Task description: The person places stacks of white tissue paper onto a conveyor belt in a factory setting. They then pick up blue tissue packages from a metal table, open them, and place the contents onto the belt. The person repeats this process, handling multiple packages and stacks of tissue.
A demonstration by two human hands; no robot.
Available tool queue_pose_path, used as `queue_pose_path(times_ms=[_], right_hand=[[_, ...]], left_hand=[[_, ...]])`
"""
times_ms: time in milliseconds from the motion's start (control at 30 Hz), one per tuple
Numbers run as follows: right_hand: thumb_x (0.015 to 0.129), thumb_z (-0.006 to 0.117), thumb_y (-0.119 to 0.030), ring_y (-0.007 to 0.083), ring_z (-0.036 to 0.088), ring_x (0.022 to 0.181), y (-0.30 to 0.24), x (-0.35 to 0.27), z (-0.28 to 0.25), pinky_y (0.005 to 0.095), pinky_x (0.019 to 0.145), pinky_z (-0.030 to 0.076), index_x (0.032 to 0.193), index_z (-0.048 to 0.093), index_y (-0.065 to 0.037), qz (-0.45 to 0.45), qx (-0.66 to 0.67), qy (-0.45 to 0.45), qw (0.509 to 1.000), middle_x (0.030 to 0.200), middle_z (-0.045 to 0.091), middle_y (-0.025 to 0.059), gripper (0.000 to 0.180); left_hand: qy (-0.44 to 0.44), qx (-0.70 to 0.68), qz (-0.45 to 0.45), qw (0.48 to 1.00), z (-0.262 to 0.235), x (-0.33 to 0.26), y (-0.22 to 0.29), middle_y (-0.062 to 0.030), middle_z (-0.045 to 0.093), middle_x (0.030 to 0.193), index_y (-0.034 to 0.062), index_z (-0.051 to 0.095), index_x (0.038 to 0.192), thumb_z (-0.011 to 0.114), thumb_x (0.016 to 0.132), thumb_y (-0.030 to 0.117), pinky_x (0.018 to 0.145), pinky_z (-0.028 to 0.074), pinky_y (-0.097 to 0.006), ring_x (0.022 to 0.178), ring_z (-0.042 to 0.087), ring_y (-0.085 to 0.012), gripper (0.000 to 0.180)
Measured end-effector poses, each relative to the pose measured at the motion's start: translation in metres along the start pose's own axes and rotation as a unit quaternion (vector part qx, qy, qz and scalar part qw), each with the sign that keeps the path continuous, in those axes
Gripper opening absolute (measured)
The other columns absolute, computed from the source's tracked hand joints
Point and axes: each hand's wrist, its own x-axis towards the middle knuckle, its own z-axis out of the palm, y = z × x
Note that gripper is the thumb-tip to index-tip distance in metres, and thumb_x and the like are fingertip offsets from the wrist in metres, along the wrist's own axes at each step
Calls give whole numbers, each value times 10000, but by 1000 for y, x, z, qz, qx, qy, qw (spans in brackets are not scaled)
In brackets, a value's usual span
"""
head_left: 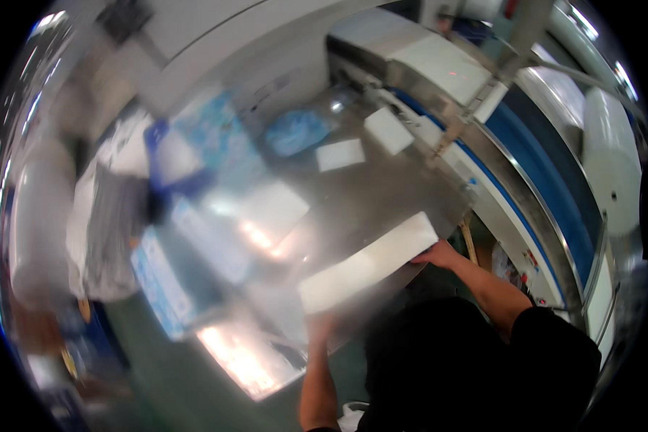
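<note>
A long white block (367, 263), like a stack of white sheets, lies across the near edge of a shiny steel table (381, 194). My right hand (439, 253) grips its right end. My left hand (322, 325) holds its left end from below; motion blur hides the fingers. Two smaller white blocks (340, 153) (389, 129) lie farther back on the table. A blue-and-white packet (295, 131) rests behind them.
A blue conveyor belt (547, 158) with a steel frame runs along the right. A white machine housing (410, 54) stands at its far end. Blurred blue-and-white packs (209, 144) and a grey bundle (111, 223) fill the left. The floor is green.
</note>
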Motion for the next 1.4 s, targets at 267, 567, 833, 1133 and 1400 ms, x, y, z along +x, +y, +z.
queue_pose_path(times_ms=[267,567,833,1133,1400], right_hand=[[760,778,-492,314,637,1065,-14,4,-18,408,953,480,1192,695,-73,16,-328,3,944,1166,688,179,607],[667,892,-276,273,620,1106,-60,-221,-226,386,973,479,1309,545,-21,-203,-61,396,893,1207,660,162,773],[724,856,-270,233,553,1202,42,-414,-403,358,1002,466,1516,305,-74,-148,68,638,753,1343,565,130,985],[883,666,-537,391,646,1087,144,-465,-478,633,866,507,1392,516,-148,177,440,444,760,1242,646,164,658],[781,562,-812,368,521,1288,172,-417,-457,543,1102,313,1411,513,-44,223,404,185,867,1410,551,169,994]], left_hand=[[82,-179,67,978,15,28,11,-217,631,1222,-87,573,1274,776,804,117,981,453,-417,1119,600,-280,551],[-62,-291,393,870,38,99,406,-242,454,1426,-80,284,1452,761,766,17,1075,402,-442,1267,500,-324,841],[-228,73,472,848,280,126,756,-255,517,1347,-72,271,1448,822,755,352,1037,435,-424,1223,534,-348,982],[-508,252,389,726,573,138,880,-288,412,1483,-60,185,1527,776,771,534,1141,336,-396,1389,417,-351,1128],[-540,354,505,573,674,158,914,-170,512,1419,40,391,1479,802,744,508,1081,376,-414,1310,481,-318,963]])
